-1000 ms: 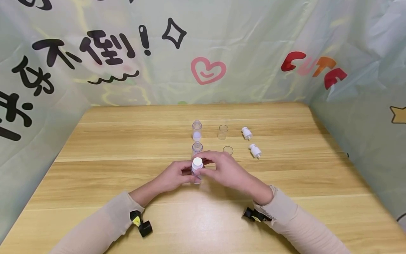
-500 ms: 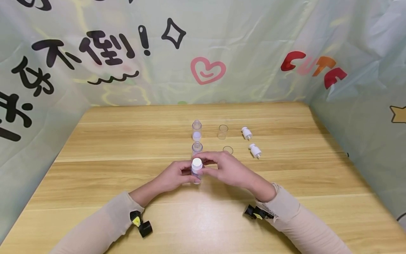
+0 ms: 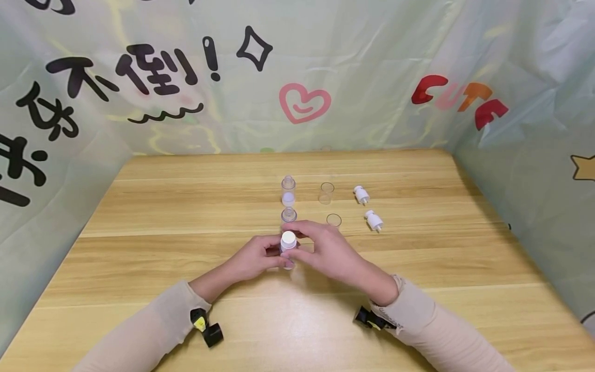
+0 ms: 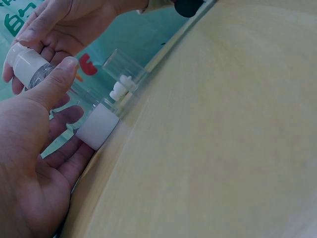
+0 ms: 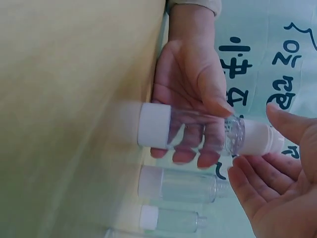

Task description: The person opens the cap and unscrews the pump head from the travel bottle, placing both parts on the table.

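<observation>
A clear pump bottle (image 5: pixel 198 131) with a white base stands upright at the table's middle. Its white pump head (image 3: pixel 288 240) sits on the neck. My left hand (image 3: pixel 253 258) holds the bottle's clear body, its thumb close to the neck in the right wrist view. Around the pump head curl the thumb and fingers of my right hand (image 3: pixel 327 250); how firmly they press cannot be seen. Just behind stand two more clear bottles, a nearer bottle (image 3: pixel 289 214) partly covered by my right hand and a farther bottle (image 3: pixel 288 191), both without pump heads.
Right of the bottles stand two clear caps, a far cap (image 3: pixel 327 192) and a near cap (image 3: pixel 333 220) partly behind my right hand. Beyond them lie two loose white pump heads, one far pump head (image 3: pixel 361 195) and one near pump head (image 3: pixel 374 221). Printed sheeting (image 3: pixel 372 62) surrounds the wooden table (image 3: pixel 186 191).
My right thumb has slid leftward across the front of the pump head, and the right wrist has shifted slightly left and nearer. My left hand and the bottle keep their place.
</observation>
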Motion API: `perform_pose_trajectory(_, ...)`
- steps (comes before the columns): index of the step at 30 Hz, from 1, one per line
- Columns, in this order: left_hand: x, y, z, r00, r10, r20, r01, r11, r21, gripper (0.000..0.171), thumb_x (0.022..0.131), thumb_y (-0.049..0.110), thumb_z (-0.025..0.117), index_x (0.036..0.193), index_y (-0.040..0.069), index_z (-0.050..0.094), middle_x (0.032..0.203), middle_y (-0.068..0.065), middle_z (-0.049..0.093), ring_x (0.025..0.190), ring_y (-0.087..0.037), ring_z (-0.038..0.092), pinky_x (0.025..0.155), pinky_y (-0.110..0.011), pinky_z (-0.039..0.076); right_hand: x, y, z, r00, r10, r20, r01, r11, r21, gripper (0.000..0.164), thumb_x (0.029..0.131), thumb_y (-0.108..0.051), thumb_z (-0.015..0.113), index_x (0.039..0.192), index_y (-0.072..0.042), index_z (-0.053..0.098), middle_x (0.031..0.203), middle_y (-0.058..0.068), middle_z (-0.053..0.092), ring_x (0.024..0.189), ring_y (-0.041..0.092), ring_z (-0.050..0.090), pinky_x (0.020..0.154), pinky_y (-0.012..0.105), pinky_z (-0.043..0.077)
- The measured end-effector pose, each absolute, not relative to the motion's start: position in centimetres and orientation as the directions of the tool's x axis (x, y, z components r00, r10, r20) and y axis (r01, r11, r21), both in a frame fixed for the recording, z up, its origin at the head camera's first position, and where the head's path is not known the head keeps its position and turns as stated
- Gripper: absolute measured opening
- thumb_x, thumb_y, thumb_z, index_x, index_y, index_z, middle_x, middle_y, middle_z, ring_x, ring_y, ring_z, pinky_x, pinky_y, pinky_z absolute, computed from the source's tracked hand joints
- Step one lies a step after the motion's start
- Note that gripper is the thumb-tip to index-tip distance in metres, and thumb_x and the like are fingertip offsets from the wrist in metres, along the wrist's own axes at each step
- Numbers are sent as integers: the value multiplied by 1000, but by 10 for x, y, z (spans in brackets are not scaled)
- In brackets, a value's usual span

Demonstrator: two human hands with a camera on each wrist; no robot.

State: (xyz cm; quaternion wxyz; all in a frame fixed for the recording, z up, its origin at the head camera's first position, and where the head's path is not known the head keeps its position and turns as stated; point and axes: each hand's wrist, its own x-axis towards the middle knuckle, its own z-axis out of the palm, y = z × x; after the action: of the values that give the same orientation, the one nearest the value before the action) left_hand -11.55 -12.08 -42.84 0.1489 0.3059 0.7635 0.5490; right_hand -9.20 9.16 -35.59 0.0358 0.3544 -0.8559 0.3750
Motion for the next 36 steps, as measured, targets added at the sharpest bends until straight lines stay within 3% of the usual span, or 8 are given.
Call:
perform_pose_trajectory(9,-115,-121,-430,-770,626,125,310,195,931,39,88,14,74,123,1,65,124,-12,65,113,-22,62,95,-27,50,-88,85,-362,-778,-521,351,-616,522,-590,44,83,-24,80,123,-12,66,118,0,68,97,12,66,86,31,55)
perform_pose_trajectory(17,-116,-121,-430,-763,636,116,305,196,932,43,87,17,76,127,5,64,130,-7,62,117,-18,60,97,-27,49,-91,86,-362,-767,-545,339,-618,486,-618,33,86,-23,78,116,-13,68,108,-6,70,94,6,65,84,28,55)
perform_pose_trajectory(23,-116,-121,-430,-764,635,116,313,208,926,39,86,19,77,122,8,67,125,-6,65,113,-17,62,95,-27,51,-96,91,-358,-762,-584,280,-588,442,-678,30,88,-22,75,116,-15,69,107,-8,70,96,4,65,87,24,53)
perform_pose_trajectory(36,-115,-121,-428,-763,635,117,319,214,923,36,86,20,76,118,7,68,117,-7,68,107,-17,64,93,-28,52,-103,99,-353,-721,-670,178,-535,374,-758,32,94,-18,68,125,-13,65,114,-6,68,103,7,63,93,32,52)
